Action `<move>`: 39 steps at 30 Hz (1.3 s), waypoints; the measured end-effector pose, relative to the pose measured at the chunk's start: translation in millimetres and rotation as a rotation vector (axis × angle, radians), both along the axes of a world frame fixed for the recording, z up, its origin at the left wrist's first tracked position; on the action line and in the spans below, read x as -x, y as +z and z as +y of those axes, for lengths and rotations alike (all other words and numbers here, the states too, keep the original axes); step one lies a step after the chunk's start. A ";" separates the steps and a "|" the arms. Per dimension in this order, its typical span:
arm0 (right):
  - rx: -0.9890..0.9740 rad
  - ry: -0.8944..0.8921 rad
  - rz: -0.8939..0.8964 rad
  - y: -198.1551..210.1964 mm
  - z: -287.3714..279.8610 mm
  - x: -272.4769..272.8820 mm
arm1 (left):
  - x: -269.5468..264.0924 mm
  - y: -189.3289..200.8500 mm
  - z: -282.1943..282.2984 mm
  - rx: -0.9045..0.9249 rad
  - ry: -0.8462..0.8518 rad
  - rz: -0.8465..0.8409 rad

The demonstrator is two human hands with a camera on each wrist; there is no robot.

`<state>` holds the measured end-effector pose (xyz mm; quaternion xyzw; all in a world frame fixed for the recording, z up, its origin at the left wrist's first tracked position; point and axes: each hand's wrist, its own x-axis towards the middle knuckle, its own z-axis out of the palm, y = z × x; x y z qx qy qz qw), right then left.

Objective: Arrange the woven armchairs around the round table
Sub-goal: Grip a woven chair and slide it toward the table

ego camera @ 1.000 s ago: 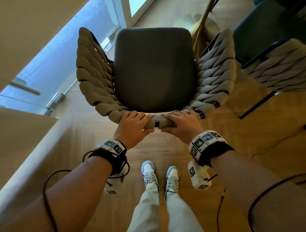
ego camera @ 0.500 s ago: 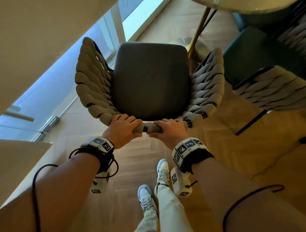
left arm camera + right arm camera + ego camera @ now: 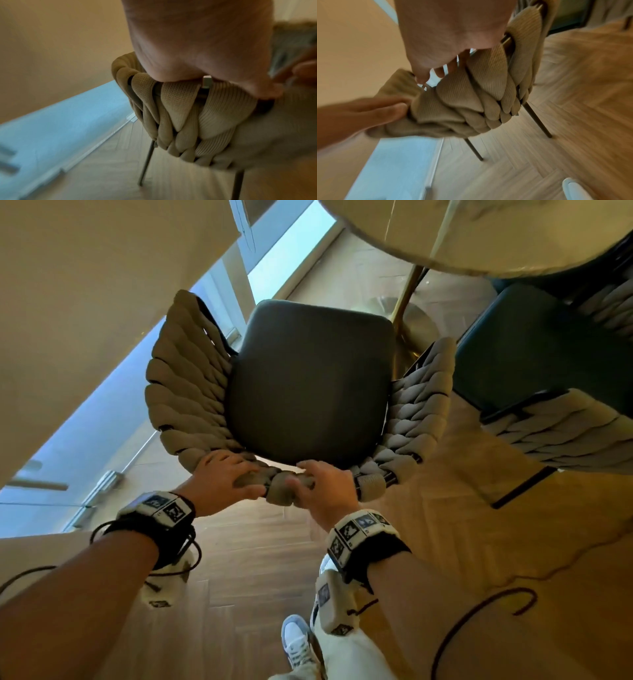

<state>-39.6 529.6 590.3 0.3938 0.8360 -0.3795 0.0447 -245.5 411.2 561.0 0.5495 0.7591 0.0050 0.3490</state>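
Head view is showing a woven armchair (image 3: pixel 305 392) with a dark seat cushion and thick beige braided sides, standing on a herringbone wood floor (image 3: pixel 462 508). Both hands are gripping the top edge of its backrest: the left hand (image 3: pixel 219 477) is curling its fingers (image 3: pixel 246 465) over the braid just left of centre, and the right hand (image 3: pixel 325 487) is wrapping the braid just beside it, thumbs nearly meeting. Beyond the chair's front edge, the round counter (image 3: pixel 496 237) is showing at the top of the picture on a gold pedestal (image 3: pixel 407 302), near the seat's far right corner. A second woven armchair (image 3: pixel 555 426) is sitting to the right, close under the counter. Left wrist view is showing the left hand (image 3: pixel 197 40) pressing down on the backrest rim, with thin dark legs below. Right wrist view is showing the right hand (image 3: pixel 450 33) holding the braid, fingers (image 3: pixel 440 71) hooked through.
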 end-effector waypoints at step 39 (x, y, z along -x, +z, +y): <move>0.306 -1.504 0.042 -13.4 142.7 -72.0 | 129.0 -8.1 137.2 -0.213 1.420 -0.198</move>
